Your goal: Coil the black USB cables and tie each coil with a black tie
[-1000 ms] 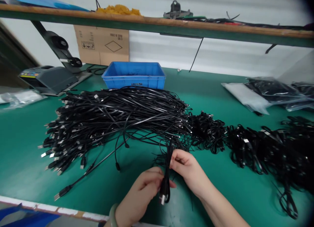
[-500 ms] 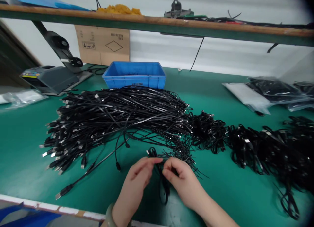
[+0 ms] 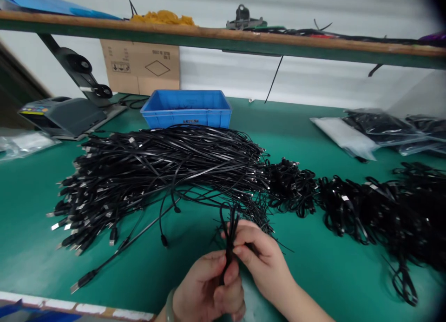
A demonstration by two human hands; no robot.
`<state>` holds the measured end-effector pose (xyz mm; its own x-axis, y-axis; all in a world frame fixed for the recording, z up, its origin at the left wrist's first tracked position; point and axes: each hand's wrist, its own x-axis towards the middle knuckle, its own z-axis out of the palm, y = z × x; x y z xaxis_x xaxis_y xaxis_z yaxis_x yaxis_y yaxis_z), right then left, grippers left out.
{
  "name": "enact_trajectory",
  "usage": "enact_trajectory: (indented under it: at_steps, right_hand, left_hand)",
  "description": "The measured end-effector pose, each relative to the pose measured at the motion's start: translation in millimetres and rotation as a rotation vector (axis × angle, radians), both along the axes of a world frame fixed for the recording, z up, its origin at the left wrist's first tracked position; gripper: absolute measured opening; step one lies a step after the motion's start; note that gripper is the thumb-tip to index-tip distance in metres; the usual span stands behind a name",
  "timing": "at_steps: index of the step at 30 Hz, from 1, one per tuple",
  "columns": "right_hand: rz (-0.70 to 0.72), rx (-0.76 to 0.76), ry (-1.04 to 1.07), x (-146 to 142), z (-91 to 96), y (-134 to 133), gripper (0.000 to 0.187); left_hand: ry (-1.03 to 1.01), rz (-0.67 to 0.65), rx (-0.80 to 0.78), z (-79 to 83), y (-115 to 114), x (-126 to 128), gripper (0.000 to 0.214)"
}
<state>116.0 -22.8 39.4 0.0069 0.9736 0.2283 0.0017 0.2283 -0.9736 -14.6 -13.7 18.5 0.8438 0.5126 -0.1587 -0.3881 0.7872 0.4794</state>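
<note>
**Left hand** (image 3: 205,285): clenched, fingers curled around the lower part of a doubled black flat cable (image 3: 229,236); a bangle (image 3: 170,307) sits at the wrist.
**Right hand** (image 3: 261,257): grasping the same cable higher up, between thumb and fingers.
**Grip:** the two holds sit close together, apparently keeping the strands bunched and upright.
**Cable position:** held above the green bench mat (image 3: 313,285), in front of the pile.
**Nearest:** a loose pile of black USB cables (image 3: 156,173), plugs fanned leftward, seemingly laid so that single ends stay reachable.
**Right side:** coiled black cable bundles (image 3: 358,210) lie in a row.
**Beyond:** a blue plastic crate (image 3: 186,109); clear plastic bags of black cables (image 3: 379,129).
</note>
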Motion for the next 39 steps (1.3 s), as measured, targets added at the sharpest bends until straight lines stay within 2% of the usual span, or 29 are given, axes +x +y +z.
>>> enact_trajectory:
  at_steps: [2, 4, 5, 7, 9, 11, 13, 15, 18, 21, 23, 25, 27, 30, 33, 35, 37, 38, 39]
  right_hand:
    - [0.054, -0.147, 0.212, -1, 1.9, 0, 0.023]
    - [0.014, -0.166, 0.284, 10, 9.1, 7, 0.034]
    - [-0.060, -0.115, 0.226, 22, 14.3, 12, 0.034]
    - [-0.308, 0.046, -0.032, 58, 23.9, 28, 0.027]
    - [-0.627, 0.237, -0.369, 104, 26.9, 48, 0.019]
    - [-0.811, 0.277, -0.685, 151, 20.4, 68, 0.016]
    - [-0.767, 0.187, -0.906, 184, 8.1, 82, 0.020]
    - [-0.702, 0.136, -0.972, 198, -2.0, 90, 0.027]
    - [-0.707, 0.235, -0.999, 180, -0.5, 91, 0.033]
    - [-0.624, 0.408, -0.979, 135, 18.1, 87, 0.028]
    - [-0.455, 0.469, -0.931, 100, 31.2, 84, 0.027]
    - [-0.288, 0.497, -0.900, 69, 39.5, 84, 0.029]
    - [-0.162, 0.502, -0.880, 44, 42.0, 85, 0.032]
    - [-0.071, 0.477, -0.853, 20, 38.3, 89, 0.032]
    - [-0.042, 0.446, -0.827, 6, 33.6, 93, 0.033]
    - [-0.030, 0.431, -0.823, 0, 32.8, 94, 0.038]
    - [-0.020, 0.437, -0.835, -4, 34.2, 94, 0.044]
    - [-0.016, 0.456, -0.840, -5, 35.5, 93, 0.044]
    - [-0.010, 0.482, -0.841, -5, 37.0, 92, 0.042]
  left_hand:
    - [0.021, -0.021, 0.022, 1.3, 1, 5, 0.037]
    - [0.257, 0.082, 0.202, 7.5, 8, 5, 0.035]
    - [0.420, 0.163, 0.321, 12.2, 13, 3, 0.034]
    - [0.761, 0.371, 0.545, 23.5, 25, -8, 0.029]
    - [1.021, 0.579, 0.701, 34.9, 37, -25, 0.022]
    - [1.200, 0.775, 0.807, 44.3, 49, -46, 0.023]
    - [1.357, 0.935, 0.936, 50.8, 62, -65, 0.027]
    - [1.512, 0.954, 1.096, 54.8, 76, -77, 0.029]
    - [1.663, 0.886, 1.325, 57.7, 99, -82, 0.032]
    - [1.729, 0.842, 1.486, 59.9, 115, -75, 0.030]
    - [1.682, 0.801, 1.493, 62.8, 115, -66, 0.026]
    - [1.553, 0.733, 1.403, 66.3, 111, -58, 0.026]
    - [1.467, 0.729, 1.317, 68.4, 106, -51, 0.026]
    - [1.654, 0.820, 1.355, 65.3, 109, -48, 0.036]
    - [1.805, 0.722, 1.440, 61.1, 118, -48, 0.027]
    - [1.713, 0.657, 1.492, 65.3, 116, -45, 0.023]
    - [1.523, 0.602, 1.516, 76.9, 100, -39, 0.022]
    - [1.392, 0.518, 1.476, 84.5, 88, -36, 0.023]
    - [1.291, 0.363, 1.409, 92.1, 74, -35, 0.025]
